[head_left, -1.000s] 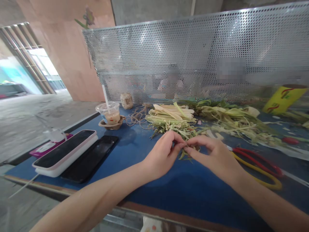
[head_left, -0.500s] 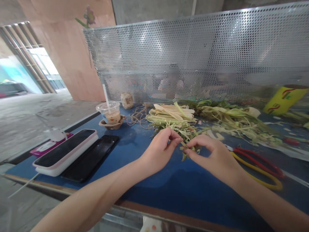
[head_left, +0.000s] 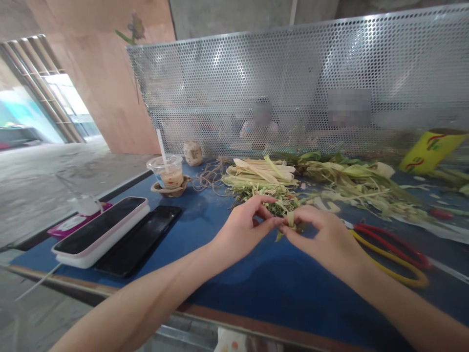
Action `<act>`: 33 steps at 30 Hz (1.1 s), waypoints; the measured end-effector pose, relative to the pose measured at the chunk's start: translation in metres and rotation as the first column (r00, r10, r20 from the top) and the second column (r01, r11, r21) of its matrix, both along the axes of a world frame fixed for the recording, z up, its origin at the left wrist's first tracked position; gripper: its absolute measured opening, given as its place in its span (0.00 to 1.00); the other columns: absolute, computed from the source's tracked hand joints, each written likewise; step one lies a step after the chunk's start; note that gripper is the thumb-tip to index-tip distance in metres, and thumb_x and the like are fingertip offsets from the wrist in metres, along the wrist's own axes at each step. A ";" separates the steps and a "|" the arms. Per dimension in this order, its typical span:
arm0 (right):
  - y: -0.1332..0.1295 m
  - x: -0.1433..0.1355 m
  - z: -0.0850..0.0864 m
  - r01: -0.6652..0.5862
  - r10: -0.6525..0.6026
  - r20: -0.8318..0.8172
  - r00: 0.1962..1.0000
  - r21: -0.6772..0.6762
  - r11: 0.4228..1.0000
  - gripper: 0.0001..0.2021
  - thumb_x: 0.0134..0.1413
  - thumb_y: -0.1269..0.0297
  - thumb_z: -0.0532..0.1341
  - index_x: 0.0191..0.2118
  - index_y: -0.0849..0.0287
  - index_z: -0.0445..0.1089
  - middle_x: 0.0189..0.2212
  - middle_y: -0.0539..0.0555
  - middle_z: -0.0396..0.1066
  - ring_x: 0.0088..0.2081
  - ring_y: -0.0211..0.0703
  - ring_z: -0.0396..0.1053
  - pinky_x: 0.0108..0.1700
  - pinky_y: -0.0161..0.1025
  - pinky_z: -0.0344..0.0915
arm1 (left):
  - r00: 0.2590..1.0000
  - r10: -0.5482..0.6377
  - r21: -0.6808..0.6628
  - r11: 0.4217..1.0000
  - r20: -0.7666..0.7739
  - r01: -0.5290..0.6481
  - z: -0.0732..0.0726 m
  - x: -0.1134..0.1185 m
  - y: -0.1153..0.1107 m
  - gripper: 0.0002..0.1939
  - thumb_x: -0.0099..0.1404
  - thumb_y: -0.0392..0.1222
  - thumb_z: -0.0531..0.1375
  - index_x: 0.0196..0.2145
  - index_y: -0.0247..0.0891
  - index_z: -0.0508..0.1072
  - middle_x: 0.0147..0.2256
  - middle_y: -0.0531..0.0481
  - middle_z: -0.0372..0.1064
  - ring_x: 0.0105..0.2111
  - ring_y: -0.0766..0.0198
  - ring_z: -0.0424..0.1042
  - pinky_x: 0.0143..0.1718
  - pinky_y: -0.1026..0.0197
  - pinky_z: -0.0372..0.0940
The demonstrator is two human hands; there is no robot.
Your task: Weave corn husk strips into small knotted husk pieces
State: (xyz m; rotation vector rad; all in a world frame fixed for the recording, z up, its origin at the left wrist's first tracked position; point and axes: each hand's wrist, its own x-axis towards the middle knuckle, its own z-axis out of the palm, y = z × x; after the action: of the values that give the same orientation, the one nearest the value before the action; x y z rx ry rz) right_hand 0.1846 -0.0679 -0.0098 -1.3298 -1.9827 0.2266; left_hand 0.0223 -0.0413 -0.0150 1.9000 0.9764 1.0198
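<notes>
A small pale-green strip of corn husk [head_left: 290, 218] stands folded upward between my fingertips, over the middle of the table. My right hand [head_left: 322, 232] pinches it between thumb and forefinger, its scraggy lower end hanging beneath. From the other side my left hand [head_left: 244, 225] brings its thumb against the same spot, closed on the strip's near end; the exact grip is partly hidden by the fingers. Just behind both hands lies a heap of shredded green husk scraps [head_left: 266, 193]. Scissors [head_left: 392, 249] with one red and one yellow handle rest beside my right wrist.
Stacked flat husks [head_left: 260, 172] and loose leaves [head_left: 344, 178] lie at the back, near twine [head_left: 210, 177]. Leftward are a drink cup [head_left: 170, 173], a black phone [head_left: 139, 242] and a pink-edged case [head_left: 102, 232]. A perforated metal screen [head_left: 234, 88] stands behind the table; a yellow tube [head_left: 430, 151] is far right.
The strip's end, earlier stretched toward my left fingers, now folds up between the hands. My left thumb has moved right and slightly down, meeting my right fingertips.
</notes>
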 end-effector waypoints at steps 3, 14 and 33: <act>0.001 0.000 -0.002 -0.002 -0.001 0.044 0.999 0.077 0.997 0.08 0.45 0.66 0.58 0.19 0.57 0.61 0.20 0.48 0.66 0.26 0.40 0.65 0.32 0.39 0.58 | 1.000 -0.030 -0.119 0.992 0.000 0.030 0.001 -0.001 0.002 0.16 0.56 0.43 0.58 0.42 0.36 0.66 0.25 0.54 0.66 0.20 0.71 0.63 0.22 0.68 0.60; -0.001 0.001 -0.001 0.012 -0.015 0.038 0.999 0.065 0.998 0.08 0.43 0.60 0.62 0.23 0.55 0.64 0.21 0.48 0.67 0.26 0.41 0.65 0.31 0.39 0.59 | 0.981 -0.036 -0.366 0.925 0.192 0.106 0.003 0.000 0.003 0.27 0.50 0.48 0.63 0.44 0.31 0.63 0.17 0.57 0.64 0.14 0.74 0.59 0.17 0.69 0.56; 0.001 0.003 0.001 0.054 -0.050 -0.138 0.989 0.027 0.998 0.06 0.44 0.63 0.61 0.22 0.56 0.66 0.20 0.48 0.68 0.24 0.39 0.66 0.28 0.36 0.60 | 0.968 -0.067 -0.117 0.988 0.242 0.098 0.010 0.000 -0.006 0.31 0.55 0.32 0.58 0.55 0.35 0.52 0.24 0.56 0.61 0.26 0.71 0.63 0.30 0.67 0.59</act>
State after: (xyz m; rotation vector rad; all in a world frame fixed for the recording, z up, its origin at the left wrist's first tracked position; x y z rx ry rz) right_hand 0.1873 -0.0671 -0.0091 -1.3097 -1.8282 0.2554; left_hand 0.0226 -0.0473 -0.0053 1.6552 0.7976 1.0806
